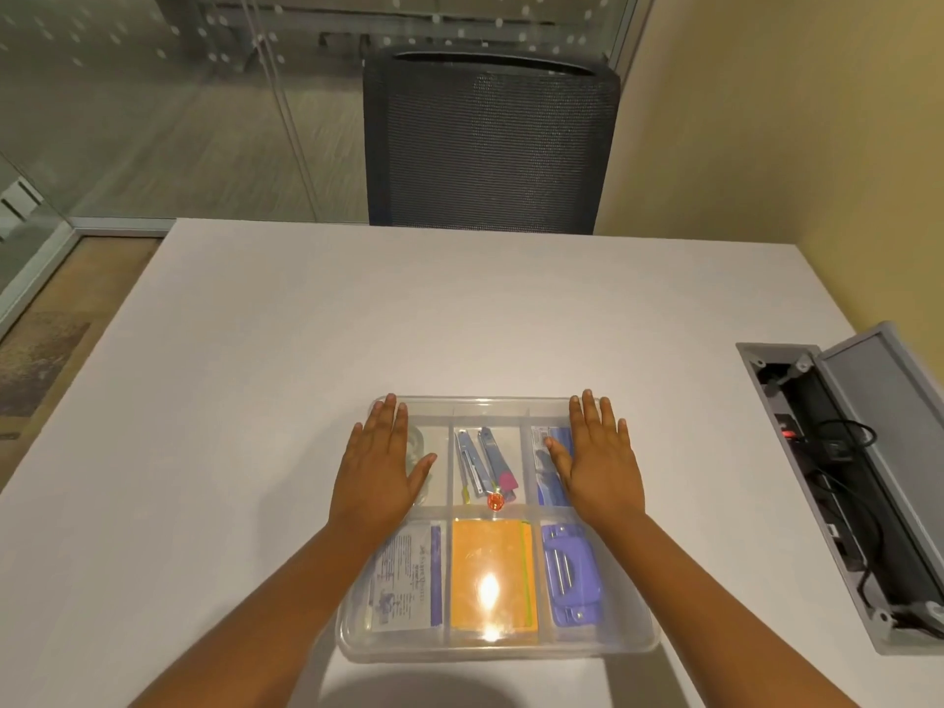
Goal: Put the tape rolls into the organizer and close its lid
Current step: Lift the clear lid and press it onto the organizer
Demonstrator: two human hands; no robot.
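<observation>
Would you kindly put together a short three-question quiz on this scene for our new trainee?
1. True or false: the clear plastic lid of the clear compartmented organizer is down over it.
2. Which far compartment holds the clear tape roll: A left, B middle, C right?
3. Fill in: the left hand and right hand lie ____ on the lid, fingers spread.

Key
1. True; light glares off it above the orange notepad.
2. A, partly hidden under the left hand.
3. Flat. Whether the lid has latched cannot be told.
</observation>
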